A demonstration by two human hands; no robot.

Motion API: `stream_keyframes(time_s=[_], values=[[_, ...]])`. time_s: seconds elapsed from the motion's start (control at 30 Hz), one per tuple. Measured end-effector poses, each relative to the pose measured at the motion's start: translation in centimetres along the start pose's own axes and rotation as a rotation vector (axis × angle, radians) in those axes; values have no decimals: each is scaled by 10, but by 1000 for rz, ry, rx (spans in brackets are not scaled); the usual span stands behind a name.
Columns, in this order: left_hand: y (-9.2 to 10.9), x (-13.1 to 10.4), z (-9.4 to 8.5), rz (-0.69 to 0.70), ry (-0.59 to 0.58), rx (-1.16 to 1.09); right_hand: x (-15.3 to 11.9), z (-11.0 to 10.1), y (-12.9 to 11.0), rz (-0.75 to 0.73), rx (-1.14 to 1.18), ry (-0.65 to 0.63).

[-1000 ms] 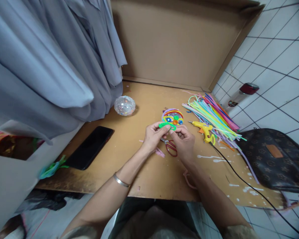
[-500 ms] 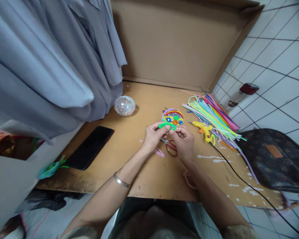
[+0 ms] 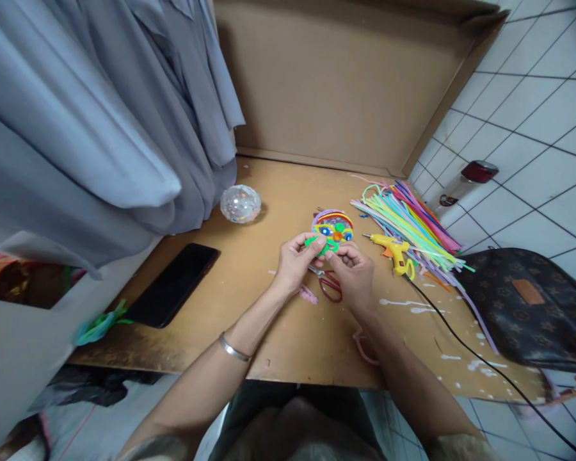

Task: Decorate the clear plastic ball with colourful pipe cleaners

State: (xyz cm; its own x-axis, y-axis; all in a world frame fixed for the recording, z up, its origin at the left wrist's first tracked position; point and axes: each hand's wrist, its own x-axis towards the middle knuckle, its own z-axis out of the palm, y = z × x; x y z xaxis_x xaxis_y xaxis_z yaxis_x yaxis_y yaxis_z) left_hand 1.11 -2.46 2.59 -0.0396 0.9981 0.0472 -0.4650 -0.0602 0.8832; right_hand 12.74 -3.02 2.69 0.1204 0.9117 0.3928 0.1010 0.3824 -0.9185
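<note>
A bent green pipe cleaner [image 3: 331, 247] is pinched between the fingertips of my left hand [image 3: 296, 257] and my right hand [image 3: 354, 272]. Just beyond my fingers stands a round ball decorated as a face [image 3: 333, 221], with coloured strips, blue eyes and an orange nose; its lower part is hidden by my hands. Scissors with red handles [image 3: 331, 286] lie under my hands, their blades partly covered. Beside them is a small pink coiled piece [image 3: 309, 294].
A yellow glue gun [image 3: 392, 250] with a black cable lies right, before a pile of coloured pipe cleaners [image 3: 413, 221]. A dark bag [image 3: 532, 307] sits at the right edge. To the left are a clear ball [image 3: 240, 204] and a phone [image 3: 175, 285]. Cardboard [image 3: 336, 83] stands behind.
My left thumb has shifted slightly up over the green pipe cleaner, and its loop shows a little differently between my fingers. Everything else stays in place.
</note>
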Motion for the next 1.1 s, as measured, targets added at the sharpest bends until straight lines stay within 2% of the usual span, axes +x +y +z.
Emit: stream_keyframes(time_s=[0.23,0.4,0.53,0.73,0.87,1.0,1.1], values=[[-3,3,-4,61,22,-4,-1,0,-1,-19,-35,-37],[-4,2,-3,91,83,-11,-1,-1,-1,-39,-51,-58],[-3,2,-1,60,69,-12,-1,0,-1,-25,-41,-45],[2,-2,1,-68,-41,-14,1,-2,-1,8,18,-32],[7,-5,3,-96,3,48,2,-2,4,3,-5,-47],[7,0,2,-83,52,-46,-1,-2,9,-62,-86,-44],[4,5,-1,-68,55,-123,-5,-2,10,-186,-230,-48]])
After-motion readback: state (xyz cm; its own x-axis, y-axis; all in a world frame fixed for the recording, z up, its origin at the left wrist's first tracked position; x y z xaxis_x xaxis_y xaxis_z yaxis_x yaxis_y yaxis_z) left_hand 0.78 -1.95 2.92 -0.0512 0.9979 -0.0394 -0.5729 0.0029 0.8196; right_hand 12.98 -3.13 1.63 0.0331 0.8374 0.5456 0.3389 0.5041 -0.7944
